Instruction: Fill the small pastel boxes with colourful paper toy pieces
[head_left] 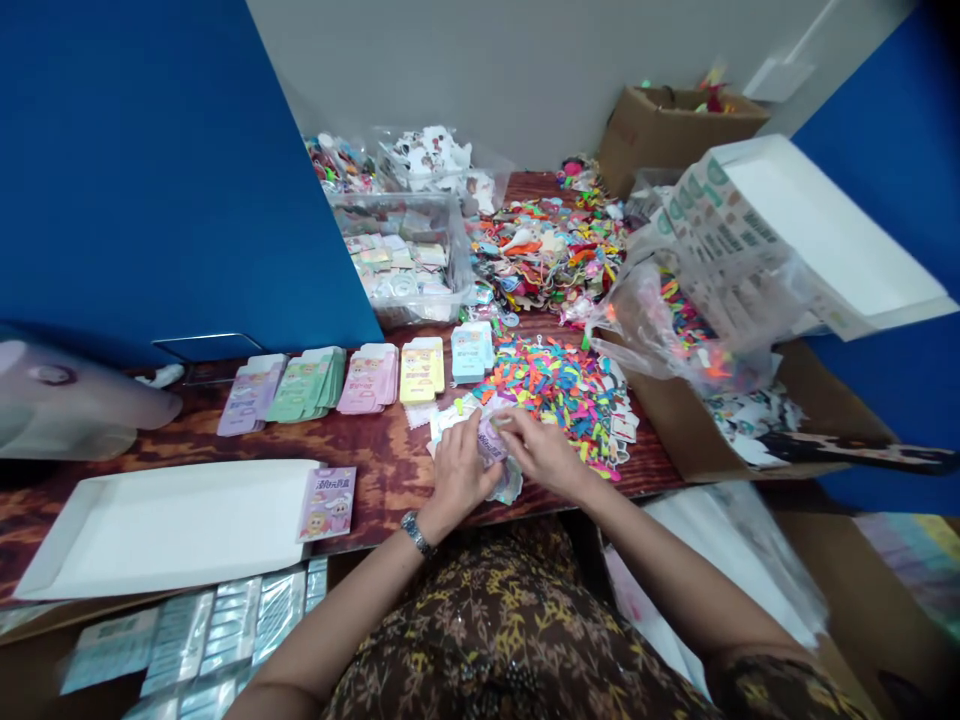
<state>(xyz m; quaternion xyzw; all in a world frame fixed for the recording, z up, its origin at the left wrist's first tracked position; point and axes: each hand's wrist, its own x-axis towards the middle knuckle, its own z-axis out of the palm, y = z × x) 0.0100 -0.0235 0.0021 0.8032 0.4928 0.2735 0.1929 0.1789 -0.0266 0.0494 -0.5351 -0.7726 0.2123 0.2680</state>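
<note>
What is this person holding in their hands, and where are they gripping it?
Both the left hand and the right hand hold a small purple packet between them, gripping its side edges.

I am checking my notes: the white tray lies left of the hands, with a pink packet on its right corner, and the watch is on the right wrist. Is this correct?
One detail is wrong. The head view shows the watch on the left wrist, not the right. The white tray does lie left of the hands, with the pink packet on its right corner.

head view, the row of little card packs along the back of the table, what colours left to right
purple packs → green packs → pink packs → yellow packs → blue packs
</note>
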